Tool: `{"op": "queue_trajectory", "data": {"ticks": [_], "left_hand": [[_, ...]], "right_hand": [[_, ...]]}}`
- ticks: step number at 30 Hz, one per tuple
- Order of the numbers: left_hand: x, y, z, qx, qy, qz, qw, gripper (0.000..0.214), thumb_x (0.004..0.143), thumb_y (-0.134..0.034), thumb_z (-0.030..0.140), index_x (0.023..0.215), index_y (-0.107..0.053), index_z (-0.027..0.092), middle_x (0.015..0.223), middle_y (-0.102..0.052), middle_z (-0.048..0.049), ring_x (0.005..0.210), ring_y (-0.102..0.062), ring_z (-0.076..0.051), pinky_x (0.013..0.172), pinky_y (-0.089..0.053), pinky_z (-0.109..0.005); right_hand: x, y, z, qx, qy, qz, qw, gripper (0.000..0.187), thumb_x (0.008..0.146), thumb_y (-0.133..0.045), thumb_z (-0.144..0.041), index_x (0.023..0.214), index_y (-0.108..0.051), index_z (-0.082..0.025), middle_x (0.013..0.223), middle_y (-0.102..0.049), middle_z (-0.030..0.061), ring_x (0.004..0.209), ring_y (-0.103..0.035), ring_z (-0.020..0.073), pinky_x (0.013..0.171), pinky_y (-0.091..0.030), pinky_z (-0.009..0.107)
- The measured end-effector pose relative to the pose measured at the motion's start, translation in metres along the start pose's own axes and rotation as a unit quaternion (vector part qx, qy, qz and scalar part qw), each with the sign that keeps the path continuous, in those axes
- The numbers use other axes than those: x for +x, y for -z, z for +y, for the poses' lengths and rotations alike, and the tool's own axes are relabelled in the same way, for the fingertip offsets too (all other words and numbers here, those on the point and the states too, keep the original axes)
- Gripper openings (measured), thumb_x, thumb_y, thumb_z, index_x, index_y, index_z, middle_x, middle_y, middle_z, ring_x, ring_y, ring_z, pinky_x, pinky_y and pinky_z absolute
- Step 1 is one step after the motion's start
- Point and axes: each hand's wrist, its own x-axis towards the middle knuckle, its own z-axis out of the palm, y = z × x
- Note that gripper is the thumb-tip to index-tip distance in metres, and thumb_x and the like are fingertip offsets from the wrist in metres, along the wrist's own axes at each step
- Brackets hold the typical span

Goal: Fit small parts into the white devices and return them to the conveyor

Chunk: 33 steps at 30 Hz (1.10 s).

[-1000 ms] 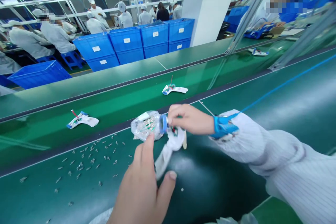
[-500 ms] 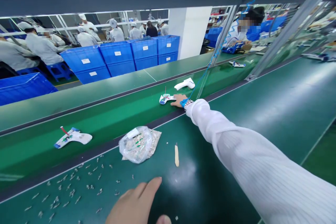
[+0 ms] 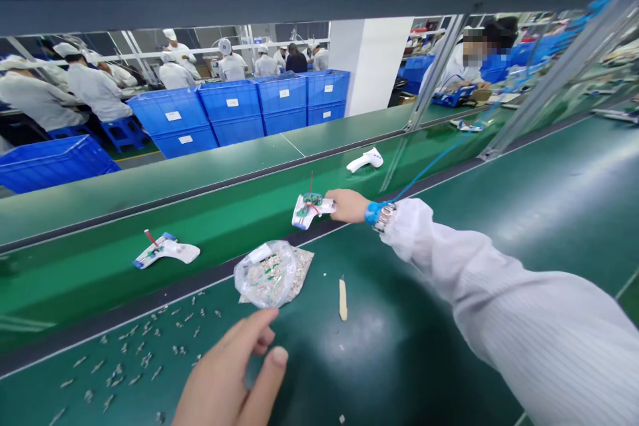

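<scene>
My right hand (image 3: 350, 205) grips the handle end of a white gun-shaped housing half (image 3: 304, 210), holding it over the near edge of the green belt. Inside that housing show a green circuit board and red wires. A blue wrist strap and a watch circle my right wrist. Low in front, my left hand (image 3: 234, 366) hovers over the bench with fingers apart and nothing in them. Just beyond its fingertips lies a clear plastic bag (image 3: 267, 276) of small pale parts. Right of the bag is a tool with a cream handle and dark pointed tip (image 3: 342, 299).
Another open housing half (image 3: 170, 251) lies on the belt (image 3: 234, 216) at left, and a white gun-shaped unit (image 3: 365, 160) lies farther back. Many small metal parts (image 3: 144, 359) are scattered at front left. Blue crates (image 3: 232, 106) and co-workers stand behind. A metal post (image 3: 539, 73) rises at right.
My right hand has closed on the housing half and lifted it from the belt, bringing it nearer. My left hand has shifted left and up, its fingers now more spread.
</scene>
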Motion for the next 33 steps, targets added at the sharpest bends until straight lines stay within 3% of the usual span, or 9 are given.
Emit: {"op": "queue_trajectory", "data": {"ticks": [5,9,14,17,20,22,26,30,33], "left_hand": [[-0.001,-0.001,0.007,-0.154,0.049,0.114,0.98,0.045,0.089,-0.044,0.053,0.121,-0.06,0.026,0.119,-0.065,-0.0059,0.105,-0.062,-0.024,0.089,-0.048,-0.035],[-0.009,-0.007,0.016,-0.361,0.065,0.09,0.926,0.047,0.084,-0.053,0.056,0.117,-0.062,0.024,0.12,-0.066,-0.0066,0.111,-0.059,-0.027,0.083,-0.05,-0.033],[-0.007,-0.017,0.013,-0.478,-0.023,0.109,0.871,0.051,0.081,-0.053,0.06,0.104,-0.067,0.017,0.095,-0.072,-0.0112,0.083,-0.067,-0.027,0.072,-0.052,-0.036],[-0.003,-0.017,0.011,-0.474,-0.031,0.11,0.873,0.045,0.081,-0.058,0.055,0.1,-0.068,0.015,0.084,-0.071,-0.0083,0.078,-0.065,-0.024,0.074,-0.051,-0.035],[-0.001,-0.015,0.01,-0.479,-0.023,0.07,0.875,0.042,0.082,-0.059,0.053,0.1,-0.067,0.017,0.085,-0.069,-0.0059,0.088,-0.062,-0.023,0.08,-0.048,-0.031],[0.0,-0.014,0.01,-0.487,-0.011,0.037,0.872,0.038,0.084,-0.057,0.05,0.101,-0.068,0.017,0.088,-0.069,-0.0059,0.091,-0.061,-0.023,0.08,-0.048,-0.03],[0.002,-0.015,0.012,-0.502,0.016,-0.005,0.865,0.025,0.082,-0.062,0.032,0.102,-0.069,0.019,0.086,-0.07,-0.0043,0.082,-0.062,-0.021,0.075,-0.049,-0.029],[0.004,-0.017,0.014,-0.534,-0.002,-0.032,0.845,0.013,0.072,-0.073,0.022,0.083,-0.072,0.017,0.066,-0.064,0.0014,0.059,-0.056,-0.012,0.061,-0.047,-0.022],[0.007,-0.017,0.011,-0.549,-0.018,-0.009,0.835,0.015,0.073,-0.073,0.028,0.085,-0.072,0.018,0.069,-0.065,0.0008,0.06,-0.057,-0.011,0.057,-0.047,-0.02]], "right_hand": [[-0.061,0.023,-0.062,0.047,0.209,-0.055,0.975,0.027,0.068,-0.069,-0.02,0.093,-0.063,-0.014,0.092,-0.062,0.0018,0.08,-0.055,0.013,0.069,-0.04,0.022],[-0.083,0.033,-0.09,0.217,0.349,-0.177,0.894,0.024,0.067,-0.07,-0.029,0.082,-0.063,-0.012,0.075,-0.057,-0.0014,0.067,-0.049,0.0095,0.059,-0.035,0.02],[-0.084,0.002,-0.105,0.529,0.333,-0.369,0.688,0.046,0.069,-0.07,-0.05,0.086,-0.055,-0.009,0.062,-0.05,-0.0036,0.055,-0.043,0.007,0.052,-0.034,0.021],[-0.091,-0.028,-0.116,0.641,0.314,-0.397,0.576,0.052,0.075,-0.058,-0.059,0.09,-0.051,-0.01,0.057,-0.049,-0.0032,0.046,-0.041,0.0075,0.047,-0.034,0.024],[-0.101,-0.053,-0.128,0.734,0.318,-0.41,0.438,0.045,0.079,-0.056,-0.051,0.092,-0.054,-0.008,0.056,-0.052,-0.001,0.042,-0.042,0.0084,0.042,-0.034,0.024],[-0.105,-0.064,-0.135,0.762,0.33,-0.413,0.374,0.042,0.08,-0.057,-0.047,0.093,-0.057,-0.007,0.055,-0.053,0.0003,0.041,-0.045,0.0093,0.04,-0.035,0.023],[-0.106,-0.073,-0.141,0.749,0.341,-0.439,0.36,0.044,0.074,-0.063,-0.049,0.089,-0.06,-0.007,0.051,-0.054,0.0006,0.04,-0.046,0.0098,0.038,-0.035,0.023],[-0.1,-0.074,-0.143,0.693,0.35,-0.492,0.395,0.05,0.065,-0.069,-0.053,0.083,-0.058,-0.008,0.046,-0.054,0.0008,0.039,-0.047,0.0104,0.04,-0.038,0.025],[-0.098,-0.075,-0.14,0.634,0.362,-0.518,0.445,0.063,0.054,-0.07,-0.067,0.077,-0.058,-0.01,0.045,-0.055,0.0032,0.041,-0.051,0.0138,0.045,-0.044,0.03]]}}
